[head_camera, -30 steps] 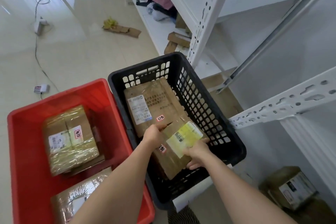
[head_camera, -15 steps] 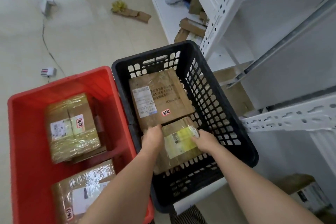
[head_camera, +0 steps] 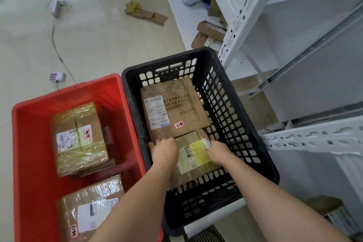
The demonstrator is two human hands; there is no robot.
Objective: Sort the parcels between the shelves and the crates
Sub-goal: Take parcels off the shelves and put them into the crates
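A small taped parcel [head_camera: 196,155] with a yellow label is grasped at its sides by the left hand [head_camera: 164,151] and the right hand [head_camera: 220,152], low inside the black crate [head_camera: 231,116]. At 12 o'clock from it a larger parcel [head_camera: 172,108] lies flat in the same crate. At 9 o'clock the red crate [head_camera: 35,143] is set against the black one. White shelving [head_camera: 245,12] is seen at 2 o'clock, a cable [head_camera: 54,33] on the pale tiled floor [head_camera: 102,41] at 11 o'clock.

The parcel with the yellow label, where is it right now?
In the head view, the parcel with the yellow label lies in the black crate, nearer the person than the larger parcel, between the left hand and right hand.
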